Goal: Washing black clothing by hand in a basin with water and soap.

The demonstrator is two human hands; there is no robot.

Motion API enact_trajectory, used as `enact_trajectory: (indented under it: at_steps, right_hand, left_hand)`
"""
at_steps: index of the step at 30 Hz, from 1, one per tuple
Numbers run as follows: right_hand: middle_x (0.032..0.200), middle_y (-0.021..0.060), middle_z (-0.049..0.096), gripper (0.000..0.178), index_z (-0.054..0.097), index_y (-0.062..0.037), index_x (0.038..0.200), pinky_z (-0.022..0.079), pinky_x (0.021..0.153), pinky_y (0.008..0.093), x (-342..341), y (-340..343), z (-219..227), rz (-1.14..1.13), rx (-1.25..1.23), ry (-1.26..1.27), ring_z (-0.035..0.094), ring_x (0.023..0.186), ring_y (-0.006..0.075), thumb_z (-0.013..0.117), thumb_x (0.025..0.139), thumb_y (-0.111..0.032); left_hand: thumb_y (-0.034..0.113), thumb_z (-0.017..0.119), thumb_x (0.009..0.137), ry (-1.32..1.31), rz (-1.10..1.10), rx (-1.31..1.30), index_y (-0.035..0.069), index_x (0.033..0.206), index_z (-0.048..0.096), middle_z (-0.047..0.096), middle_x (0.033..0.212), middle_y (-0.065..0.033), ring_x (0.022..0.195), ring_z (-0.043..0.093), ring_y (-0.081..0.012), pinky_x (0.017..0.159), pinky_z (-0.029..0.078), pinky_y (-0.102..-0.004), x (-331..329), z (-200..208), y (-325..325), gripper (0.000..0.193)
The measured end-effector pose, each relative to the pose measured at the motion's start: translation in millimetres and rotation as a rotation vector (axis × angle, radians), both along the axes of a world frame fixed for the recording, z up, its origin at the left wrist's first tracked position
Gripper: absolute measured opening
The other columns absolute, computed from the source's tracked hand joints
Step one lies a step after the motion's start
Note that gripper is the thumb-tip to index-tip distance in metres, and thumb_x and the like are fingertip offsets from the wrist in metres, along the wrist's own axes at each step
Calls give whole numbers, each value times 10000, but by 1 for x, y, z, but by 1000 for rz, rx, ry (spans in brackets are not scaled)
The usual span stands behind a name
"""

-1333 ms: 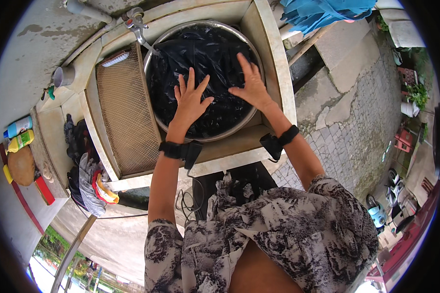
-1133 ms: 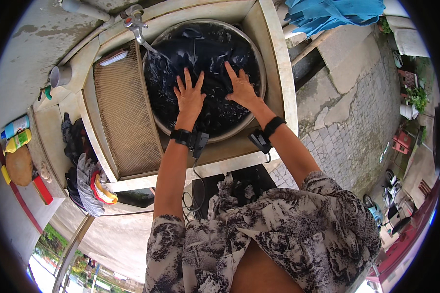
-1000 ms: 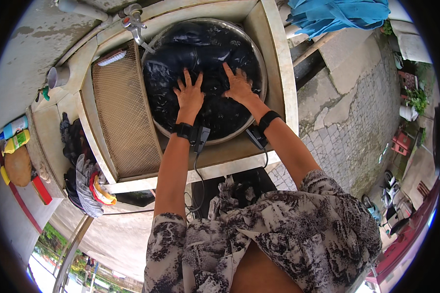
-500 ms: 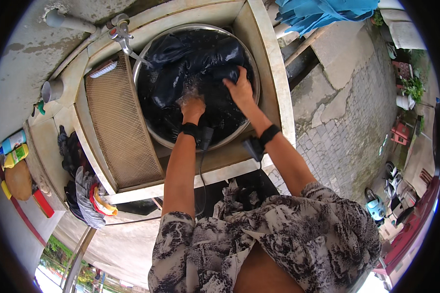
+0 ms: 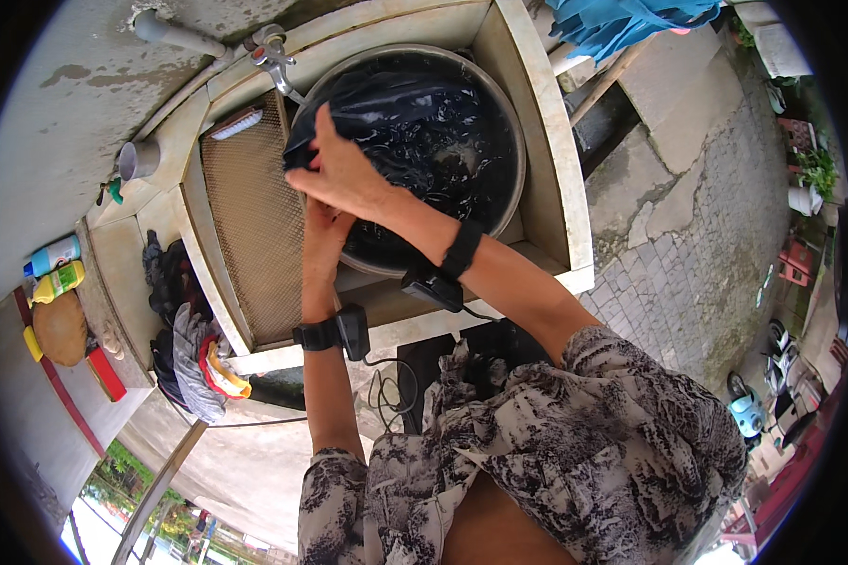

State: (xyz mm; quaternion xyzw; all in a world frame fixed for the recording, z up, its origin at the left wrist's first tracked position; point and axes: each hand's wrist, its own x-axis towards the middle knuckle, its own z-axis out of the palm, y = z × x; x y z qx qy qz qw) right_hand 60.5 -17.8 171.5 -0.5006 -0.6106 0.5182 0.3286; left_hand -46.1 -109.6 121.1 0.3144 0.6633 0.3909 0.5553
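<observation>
A round metal basin [image 5: 518, 179] of water sits in a pale stone sink, with dark wet cloth [image 5: 396, 94] in it. My right hand [image 5: 353, 179] reaches across to the basin's left side, thumb and fingers closed around a fold of the cloth beside the rim. Below it, my left hand [image 5: 325, 231] is raised at the rim near the ridged washing slab [image 5: 254, 226]; its fingertips are hidden behind the right hand, so what they hold does not show. Each wrist wears a black band with a small box.
A metal tap [image 5: 273, 56] stands at the basin's upper left. A scrubbing brush [image 5: 237, 123] lies atop the slab. Clothes [image 5: 193, 348] hang over the sink's left side, near plastic bottles [image 5: 58, 268]. Blue cloth [image 5: 622, 24] hangs at upper right, above paved ground.
Both hands have left the water in the basin's middle and right and moved to its left edge. My right arm now crosses over the left hand, and the cloth is gathered there.
</observation>
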Motion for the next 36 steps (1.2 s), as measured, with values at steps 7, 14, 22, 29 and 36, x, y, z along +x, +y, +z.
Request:
enact_trajectory:
  at_steps: [7, 14, 22, 29, 36]
  right_hand:
    - [1208, 244, 533, 606, 438, -57, 1340, 450, 945, 417, 31, -21, -61, 161, 131, -248, 558, 1077, 398, 660, 796, -208]
    - [1142, 250, 550, 668, 382, -78, 1360, 437, 959, 489, 89, -48, -117, 228, -130, -519, 494, 1117, 501, 690, 780, -202]
    - [1256, 303, 505, 854, 161, -163, 1452, 404, 1012, 468, 92, -56, -161, 85, -400, -449, 500, 1173, 465, 685, 777, -166]
    - [1240, 267, 549, 738, 268, -94, 1424, 423, 1004, 430, 95, -41, -164, 119, -305, -357, 530, 1149, 445, 644, 800, -214]
    - [1251, 261, 544, 767, 397, 16, 1352, 414, 1009, 426, 96, -48, -133, 20, -265, -176, 471, 1214, 434, 704, 753, -349]
  left_hand:
    - [146, 719, 798, 672, -92, -148, -11, 1139, 462, 531, 1050, -154, 981, 547, -323, 839, 459, -413, -3, -9, -10, 455]
    - [156, 743, 765, 1194, -385, 223, 82, 1254, 460, 458, 1250, -201, 1085, 482, -418, 925, 416, -477, 7, -21, 11, 570]
    - [164, 745, 765, 716, -288, -107, 68, 1372, 211, 379, 1281, -266, 1117, 522, -469, 948, 478, -466, 35, -92, 13, 814]
    - [72, 588, 821, 710, -269, -118, -55, 1328, 381, 531, 1240, -279, 1096, 574, -398, 975, 432, -401, 9, -126, 6, 562]
    - [19, 535, 809, 392, 89, 242, -65, 1119, 532, 643, 991, -225, 918, 642, -336, 825, 484, -343, 51, 0, 25, 321]
